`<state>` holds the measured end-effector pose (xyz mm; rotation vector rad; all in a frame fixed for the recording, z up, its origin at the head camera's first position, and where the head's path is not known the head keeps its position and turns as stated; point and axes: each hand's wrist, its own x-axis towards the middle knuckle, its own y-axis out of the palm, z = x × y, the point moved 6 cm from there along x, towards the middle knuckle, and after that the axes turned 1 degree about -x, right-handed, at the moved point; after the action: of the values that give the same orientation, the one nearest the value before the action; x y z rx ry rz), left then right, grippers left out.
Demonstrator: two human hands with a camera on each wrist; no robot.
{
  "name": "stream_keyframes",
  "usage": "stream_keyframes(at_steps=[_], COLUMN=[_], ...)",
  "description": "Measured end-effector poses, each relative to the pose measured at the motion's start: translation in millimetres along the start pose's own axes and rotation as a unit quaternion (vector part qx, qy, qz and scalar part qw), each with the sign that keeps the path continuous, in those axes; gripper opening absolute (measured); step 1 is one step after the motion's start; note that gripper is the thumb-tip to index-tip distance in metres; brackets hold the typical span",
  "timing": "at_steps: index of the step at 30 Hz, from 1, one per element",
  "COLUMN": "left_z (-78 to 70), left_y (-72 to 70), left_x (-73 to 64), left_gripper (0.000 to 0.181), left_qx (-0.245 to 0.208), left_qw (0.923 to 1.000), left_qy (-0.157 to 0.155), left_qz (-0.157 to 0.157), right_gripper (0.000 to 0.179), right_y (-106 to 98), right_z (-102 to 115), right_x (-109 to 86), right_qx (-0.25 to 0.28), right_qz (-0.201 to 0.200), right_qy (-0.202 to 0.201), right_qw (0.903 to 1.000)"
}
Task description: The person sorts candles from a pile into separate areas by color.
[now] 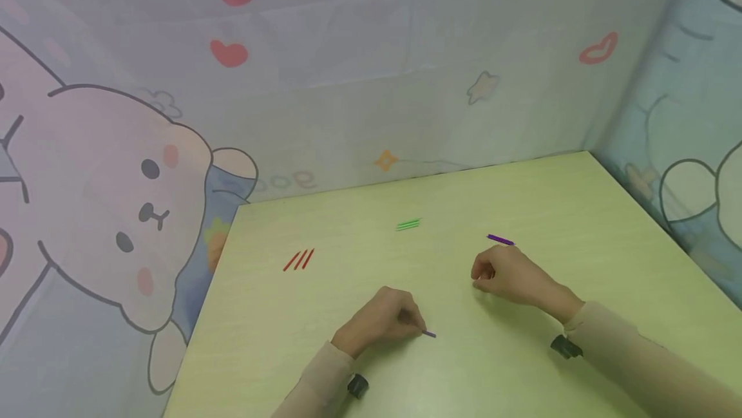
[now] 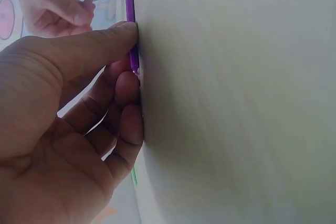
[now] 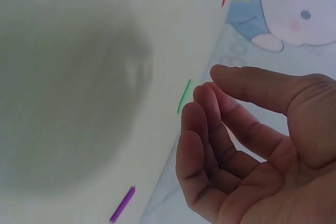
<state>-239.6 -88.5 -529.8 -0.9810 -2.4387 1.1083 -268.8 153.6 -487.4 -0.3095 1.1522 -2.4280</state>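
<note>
My left hand pinches a short, thin purple stick between thumb and fingers, low over the table. In the left wrist view, that purple stick pokes out past the thumb tip, close against the tabletop. My right hand hovers above the table to the right, its fingers loosely curled with nothing between them. In the right wrist view, a gap shows between its thumb and fingers. Just beyond that hand lies more purple, one stick or several side by side; I cannot tell which.
Three red sticks lie slanted on the left of the pale yellow-green table. Three green sticks lie near the back middle. Printed cloth hangs behind the table's back edge and at both sides.
</note>
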Motion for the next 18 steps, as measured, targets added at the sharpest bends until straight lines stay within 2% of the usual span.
stream_keyframes(at_steps=[9, 18], left_z=[-1.0, -2.5], left_y=[1.1, -0.5], left_x=[-1.8, 0.1], left_gripper=[0.014, 0.015], left_qx=[0.008, 0.019], left_qw=[0.9999, 0.9998], left_qy=[-0.003, 0.007], left_qz=[0.006, 0.000], right_gripper=[0.024, 0.023], right_y=[36, 53], right_z=[19, 18], right_x=[-31.1, -39.2], right_qx=[-0.001, 0.004], right_qz=[0.042, 0.070], right_qy=[-0.042, -0.007], right_qw=[0.9982, 0.9975])
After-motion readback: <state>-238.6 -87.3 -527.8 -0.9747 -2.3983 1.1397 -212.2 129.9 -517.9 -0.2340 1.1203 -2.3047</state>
